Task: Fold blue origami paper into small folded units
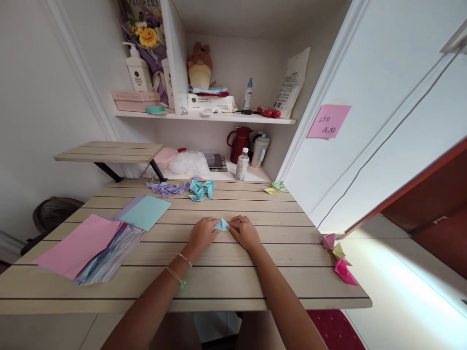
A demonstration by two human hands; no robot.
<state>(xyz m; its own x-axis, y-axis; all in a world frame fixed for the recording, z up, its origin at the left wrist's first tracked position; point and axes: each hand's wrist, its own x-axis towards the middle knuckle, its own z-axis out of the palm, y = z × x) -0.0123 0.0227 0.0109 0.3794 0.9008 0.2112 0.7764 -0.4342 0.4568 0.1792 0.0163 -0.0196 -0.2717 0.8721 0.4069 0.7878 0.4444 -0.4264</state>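
Note:
A small piece of light blue origami paper (pixel 221 224), folded into a triangle shape, lies on the wooden table between my hands. My left hand (pixel 203 233) pinches its left edge, with bracelets on that wrist. At the right corner, my right hand (pixel 245 232) has its fingers closed on the same paper. Behind my hands sit several folded teal paper pieces (pixel 202 190) and, left of them, folded purple pieces (pixel 168 188). To the left, a teal sheet (pixel 148 213) and a pink sheet (pixel 82 245) rest by a fanned stack of coloured paper (pixel 111 257).
Green and yellow folded pieces (pixel 275 187) lie at the back right. Pink and yellow ones (pixel 339 255) line the table's right edge. A small raised shelf (pixel 109 151) stands at the back left. A bottle (pixel 242 165) and a red jug (pixel 240 145) stand behind the table.

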